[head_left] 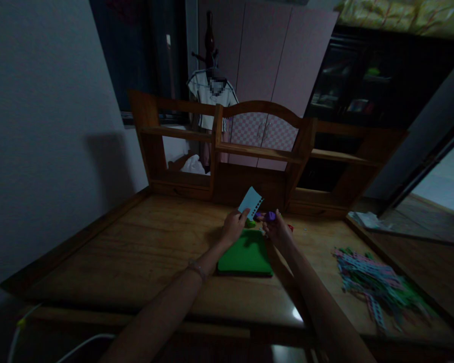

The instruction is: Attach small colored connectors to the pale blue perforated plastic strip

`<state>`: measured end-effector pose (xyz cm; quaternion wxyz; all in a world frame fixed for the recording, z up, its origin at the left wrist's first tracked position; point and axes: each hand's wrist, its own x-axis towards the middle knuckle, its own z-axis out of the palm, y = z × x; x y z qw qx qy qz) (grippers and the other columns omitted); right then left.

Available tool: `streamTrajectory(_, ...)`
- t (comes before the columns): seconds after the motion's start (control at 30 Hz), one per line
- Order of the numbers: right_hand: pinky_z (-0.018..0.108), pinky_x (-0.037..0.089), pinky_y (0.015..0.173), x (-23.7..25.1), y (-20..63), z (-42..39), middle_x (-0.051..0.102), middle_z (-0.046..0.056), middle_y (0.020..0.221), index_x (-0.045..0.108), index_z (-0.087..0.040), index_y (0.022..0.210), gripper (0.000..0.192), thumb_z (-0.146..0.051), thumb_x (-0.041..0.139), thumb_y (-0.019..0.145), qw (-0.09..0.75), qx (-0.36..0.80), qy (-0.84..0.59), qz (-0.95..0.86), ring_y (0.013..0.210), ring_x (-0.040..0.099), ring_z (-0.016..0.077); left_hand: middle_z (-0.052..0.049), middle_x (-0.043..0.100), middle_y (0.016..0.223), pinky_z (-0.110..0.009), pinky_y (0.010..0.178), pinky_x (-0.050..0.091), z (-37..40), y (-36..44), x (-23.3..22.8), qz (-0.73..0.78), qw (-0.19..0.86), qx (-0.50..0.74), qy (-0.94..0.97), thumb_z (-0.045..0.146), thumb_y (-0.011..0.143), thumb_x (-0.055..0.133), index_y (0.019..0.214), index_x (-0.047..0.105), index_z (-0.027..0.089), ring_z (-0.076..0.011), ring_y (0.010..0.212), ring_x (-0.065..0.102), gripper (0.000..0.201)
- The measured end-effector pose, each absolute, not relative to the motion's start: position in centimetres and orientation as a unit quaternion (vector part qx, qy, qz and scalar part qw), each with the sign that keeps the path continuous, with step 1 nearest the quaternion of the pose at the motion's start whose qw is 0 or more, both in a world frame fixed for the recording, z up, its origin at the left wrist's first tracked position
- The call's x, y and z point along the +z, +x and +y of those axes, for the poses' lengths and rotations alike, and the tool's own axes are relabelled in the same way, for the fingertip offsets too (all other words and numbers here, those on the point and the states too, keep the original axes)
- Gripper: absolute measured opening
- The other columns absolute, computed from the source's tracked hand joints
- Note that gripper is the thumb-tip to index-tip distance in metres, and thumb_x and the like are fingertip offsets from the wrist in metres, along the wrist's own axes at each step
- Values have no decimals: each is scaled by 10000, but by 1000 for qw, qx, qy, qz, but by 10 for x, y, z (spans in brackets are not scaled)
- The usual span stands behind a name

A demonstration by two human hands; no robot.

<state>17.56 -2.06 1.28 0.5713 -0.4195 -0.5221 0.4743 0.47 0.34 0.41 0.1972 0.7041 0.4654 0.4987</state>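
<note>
My left hand (234, 226) pinches a pale blue piece of paper (247, 200) between thumb and fingers. A row of dark notches or holes runs along the paper's right edge. My right hand (277, 229) is closed round a small purple object (270, 216), whose exact kind is too dim to make out. Both hands are raised over the far edge of a flat green pad (245, 254) on the wooden table. A small bright green item (250, 223) shows between the hands, and a red one (290, 229) lies just beyond my right hand.
A heap of pink, blue and green cut strips (378, 282) covers the right part of the wooden table (136, 252). A low wooden shelf unit (253, 179) stands along the back edge. A white cable (87, 345) hangs by the front left. The room is dim.
</note>
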Motion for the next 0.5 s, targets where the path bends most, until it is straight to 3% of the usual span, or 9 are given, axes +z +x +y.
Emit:
streamTrajectory(0.33, 282, 465, 478, 10, 181, -19, 643, 74, 774, 598, -205, 815, 496, -671, 438, 755, 572, 575, -392, -434, 524, 531, 146, -53, 605, 592, -220, 546, 318, 2, 4, 6, 472, 197, 487, 708, 548, 872, 286, 625, 635, 124, -120, 587, 530, 603)
streamTrajectory(0.5, 277, 465, 449, 11, 180, -18, 646, 73, 765, 588, -206, 794, 526, -691, 387, 767, 580, 571, -391, -428, 512, 546, 147, -45, 596, 581, -222, 545, 309, 2, 4, 6, 476, 194, 487, 706, 541, 874, 286, 600, 622, 132, -117, 580, 519, 596)
